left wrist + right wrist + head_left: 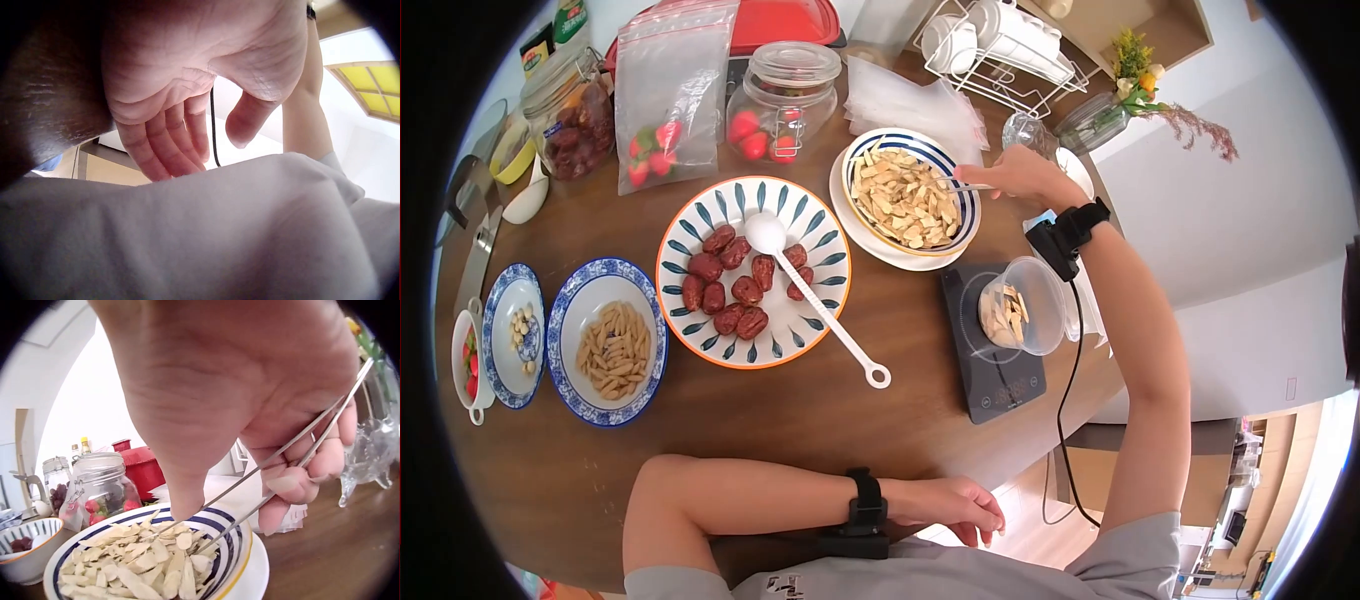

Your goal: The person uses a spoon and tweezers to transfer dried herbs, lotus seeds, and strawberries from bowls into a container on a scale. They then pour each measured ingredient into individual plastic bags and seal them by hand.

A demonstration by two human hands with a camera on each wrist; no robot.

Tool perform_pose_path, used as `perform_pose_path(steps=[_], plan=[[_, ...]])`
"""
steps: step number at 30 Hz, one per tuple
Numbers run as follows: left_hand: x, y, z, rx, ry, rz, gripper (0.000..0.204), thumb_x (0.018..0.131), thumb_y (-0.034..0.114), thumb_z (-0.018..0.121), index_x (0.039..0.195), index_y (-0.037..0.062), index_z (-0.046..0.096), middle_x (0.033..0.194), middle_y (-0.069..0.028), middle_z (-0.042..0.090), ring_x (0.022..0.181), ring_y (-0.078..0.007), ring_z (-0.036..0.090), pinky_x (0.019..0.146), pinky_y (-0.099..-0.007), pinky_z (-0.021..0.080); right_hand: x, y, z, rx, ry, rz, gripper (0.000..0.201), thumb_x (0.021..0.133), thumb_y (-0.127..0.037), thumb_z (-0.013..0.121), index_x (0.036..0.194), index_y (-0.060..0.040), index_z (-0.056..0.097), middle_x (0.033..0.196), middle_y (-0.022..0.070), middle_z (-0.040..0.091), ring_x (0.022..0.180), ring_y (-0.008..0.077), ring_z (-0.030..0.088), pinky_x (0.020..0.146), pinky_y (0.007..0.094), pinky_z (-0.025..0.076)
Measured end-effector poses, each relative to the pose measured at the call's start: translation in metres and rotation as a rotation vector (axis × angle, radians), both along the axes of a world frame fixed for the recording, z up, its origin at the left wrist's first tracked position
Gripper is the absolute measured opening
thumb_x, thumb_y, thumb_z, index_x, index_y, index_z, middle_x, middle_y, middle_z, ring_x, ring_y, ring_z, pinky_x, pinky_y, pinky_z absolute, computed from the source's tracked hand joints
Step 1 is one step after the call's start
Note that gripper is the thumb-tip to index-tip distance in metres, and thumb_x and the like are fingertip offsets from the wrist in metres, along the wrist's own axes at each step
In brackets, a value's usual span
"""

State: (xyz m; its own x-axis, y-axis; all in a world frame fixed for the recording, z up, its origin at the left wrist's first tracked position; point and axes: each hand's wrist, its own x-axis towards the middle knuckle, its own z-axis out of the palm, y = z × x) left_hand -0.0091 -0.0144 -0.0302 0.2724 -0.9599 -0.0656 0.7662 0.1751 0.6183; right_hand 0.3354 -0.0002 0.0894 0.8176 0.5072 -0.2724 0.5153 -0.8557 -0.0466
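My right hand (pixel 1022 178) holds long metal tweezers (pixel 284 449) between thumb and fingers. Their two arms meet near the wrist, and the tips dip into pale dried slices (pixel 144 562). Those slices fill a blue-striped bowl (pixel 968 215), which stands on a white plate (pixel 838 190). Below the right forearm, a clear plastic tub (pixel 1045 305) with a few slices sits on a black kitchen scale (pixel 1010 385). My left hand (pixel 948 505) hangs loosely curled in front of the shirt, with nothing in it; its palm and relaxed fingers (pixel 164 140) show in the left wrist view.
A patterned plate (pixel 800 335) holds dried red dates and a white spoon (pixel 840 335). Left of it stand blue-rimmed dishes (pixel 607 412), one with pale finger-shaped pieces. Glass jars (pixel 785 75), a zip bag (pixel 670 90) and a cup rack (pixel 1000 75) line the back. A cable (pixel 1062 420) trails from the right wrist.
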Motion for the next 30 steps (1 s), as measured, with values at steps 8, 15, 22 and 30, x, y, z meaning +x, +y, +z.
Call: perform_pose_path(steps=[8, 15, 22, 30], plan=[[-0.001, -0.002, -0.003, -0.006, -0.015, 0.001, 0.029, 0.095, 0.029, 0.06, 0.113, 0.0059, 0.061, 0.099, -0.0034, 0.062, 0.087, -0.0077, 0.061, 0.079, -0.0205, 0.047, -0.014, 0.012, -0.006, 0.15, 0.126, 0.059, 0.074, 0.062, -0.075, 0.072, 0.053, -0.0022, 0.062, 0.055, 0.0074, 0.058, 0.057, 0.0178, 0.055, 0.057, 0.0314, 0.043], [-0.001, -0.004, -0.004, -0.017, -0.015, 0.002, 0.029, 0.095, 0.029, 0.059, 0.112, 0.006, 0.061, 0.099, -0.003, 0.062, 0.087, -0.0077, 0.061, 0.078, -0.0208, 0.047, -0.008, 0.013, -0.015, -0.012, 0.07, 0.028, 0.08, 0.054, -0.087, 0.065, 0.054, -0.0064, 0.065, 0.065, 0.0072, 0.067, 0.069, 0.0228, 0.065, 0.075, 0.0362, 0.045], [0.0, -0.003, -0.003, -0.006, -0.012, -0.005, 0.03, 0.095, 0.03, 0.06, 0.113, 0.0058, 0.06, 0.098, -0.0028, 0.062, 0.086, -0.0076, 0.061, 0.078, -0.0205, 0.048, -0.002, 0.005, -0.021, 0.059, 0.086, 0.038, 0.079, 0.055, -0.085, 0.066, 0.056, -0.0061, 0.065, 0.066, 0.007, 0.067, 0.071, 0.0235, 0.066, 0.079, 0.0384, 0.043], [-0.001, -0.006, -0.007, -0.018, -0.023, -0.001, 0.032, 0.096, 0.03, 0.06, 0.114, 0.0049, 0.06, 0.099, -0.0036, 0.063, 0.085, -0.0072, 0.061, 0.079, -0.0199, 0.048, -0.007, 0.0, 0.003, 0.058, 0.116, 0.024, 0.076, 0.062, -0.079, 0.068, 0.058, -0.0024, 0.064, 0.061, 0.0073, 0.062, 0.061, 0.0184, 0.057, 0.062, 0.0305, 0.043]])
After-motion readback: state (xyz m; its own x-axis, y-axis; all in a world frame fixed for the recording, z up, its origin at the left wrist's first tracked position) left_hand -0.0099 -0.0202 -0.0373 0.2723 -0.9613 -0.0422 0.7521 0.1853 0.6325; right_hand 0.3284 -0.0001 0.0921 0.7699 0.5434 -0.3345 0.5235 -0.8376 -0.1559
